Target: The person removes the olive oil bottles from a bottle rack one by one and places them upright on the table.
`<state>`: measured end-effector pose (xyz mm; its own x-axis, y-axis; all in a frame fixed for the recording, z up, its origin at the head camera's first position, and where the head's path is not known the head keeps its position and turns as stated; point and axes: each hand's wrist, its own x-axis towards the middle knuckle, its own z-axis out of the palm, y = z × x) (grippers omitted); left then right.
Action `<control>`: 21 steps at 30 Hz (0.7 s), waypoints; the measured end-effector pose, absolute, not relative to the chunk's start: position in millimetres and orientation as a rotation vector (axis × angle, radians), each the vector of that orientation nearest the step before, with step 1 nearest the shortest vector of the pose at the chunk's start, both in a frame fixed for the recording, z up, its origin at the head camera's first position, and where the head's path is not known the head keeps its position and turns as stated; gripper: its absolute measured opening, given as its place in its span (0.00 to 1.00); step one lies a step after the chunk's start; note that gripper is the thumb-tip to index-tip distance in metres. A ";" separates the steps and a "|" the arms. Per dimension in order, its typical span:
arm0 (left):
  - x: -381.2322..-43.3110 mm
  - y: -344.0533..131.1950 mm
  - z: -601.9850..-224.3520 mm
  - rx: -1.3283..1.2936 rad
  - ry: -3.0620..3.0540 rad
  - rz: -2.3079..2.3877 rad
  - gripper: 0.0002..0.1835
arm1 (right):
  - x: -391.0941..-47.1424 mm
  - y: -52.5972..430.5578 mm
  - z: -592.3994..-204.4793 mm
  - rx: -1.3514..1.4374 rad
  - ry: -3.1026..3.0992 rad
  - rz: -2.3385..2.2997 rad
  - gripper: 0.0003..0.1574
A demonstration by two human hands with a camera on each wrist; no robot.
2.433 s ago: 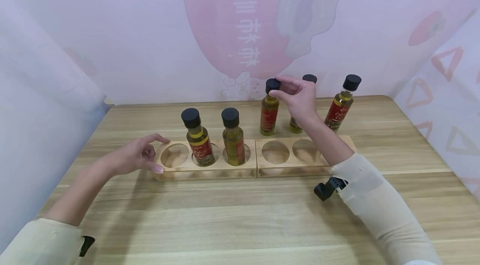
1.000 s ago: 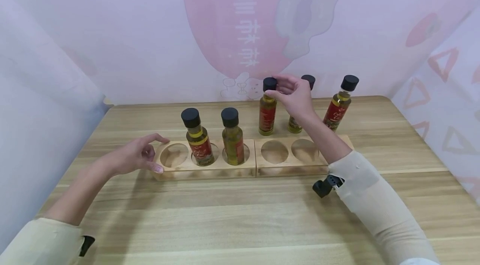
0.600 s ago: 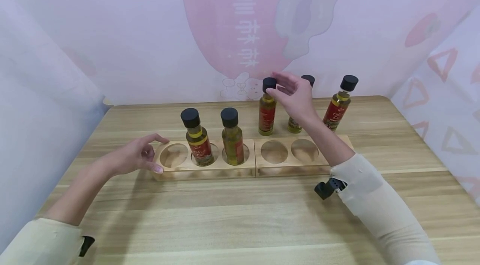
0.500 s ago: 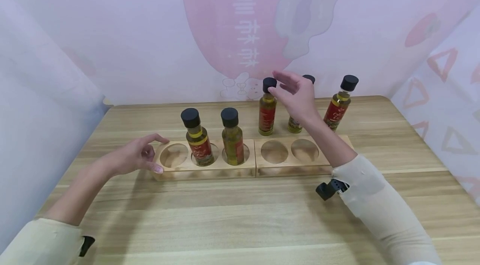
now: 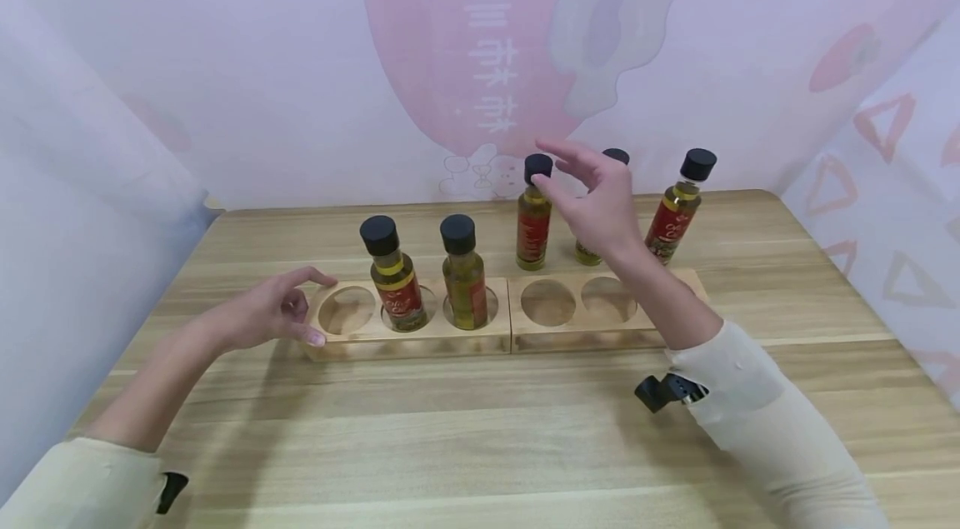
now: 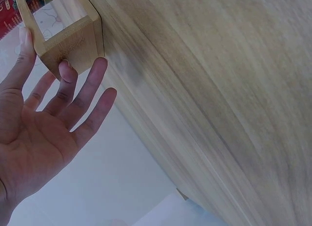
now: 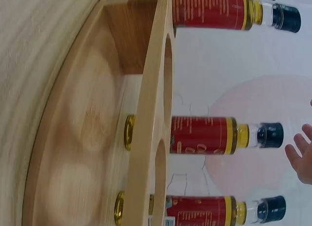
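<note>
My left hand [image 5: 262, 308] pinches the left end of a wooden bottle rack [image 5: 420, 348], thumb at the front corner and index finger at the back. In the left wrist view its other fingers [image 6: 87, 92] are spread loose beside the rack's end. Two black-capped olive oil bottles, one label-forward [image 5: 400, 296] and one turned [image 5: 467, 291], stand in this rack's middle and right holes. My right hand [image 5: 600, 200] is raised with fingers spread beside the cap of another olive oil bottle [image 5: 533, 233]. The right wrist view shows those fingers [image 7: 295, 157] just off the cap [image 7: 271, 134].
A second rack [image 5: 585, 341] adjoins the first on the right; two of its round holes show bare, and my forearm covers the third. Behind it stand two more bottles, one partly hidden by my right hand [image 5: 588, 252] and one farther right [image 5: 671, 221]. A printed curtain [image 5: 300, 96] backs the table.
My right hand has loosened from the bottle cap, its fingers spreading and lifting slightly. That bottle stays upright behind the rack. The left hand keeps its place.
</note>
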<state>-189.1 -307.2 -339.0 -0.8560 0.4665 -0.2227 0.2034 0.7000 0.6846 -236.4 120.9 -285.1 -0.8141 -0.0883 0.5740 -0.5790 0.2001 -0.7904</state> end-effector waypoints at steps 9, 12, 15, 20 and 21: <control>-190.0 -307.2 -341.5 0.525 2.534 0.948 0.44 | -215.5 104.7 -283.7 0.766 -2.056 1.803 0.24; -190.1 -307.8 -342.1 0.530 2.528 0.960 0.44 | -210.6 99.7 -284.3 0.827 -2.059 1.849 0.24; -190.0 -308.4 -342.3 0.531 2.518 0.976 0.44 | -206.4 95.0 -286.6 0.889 -2.081 1.884 0.25; -189.3 -309.1 -342.2 0.532 2.514 0.984 0.44 | -201.3 87.4 -293.1 0.940 -2.170 1.902 0.26; -189.3 -309.3 -342.3 0.533 2.514 0.985 0.44 | -200.8 85.9 -294.4 0.951 -2.183 1.909 0.26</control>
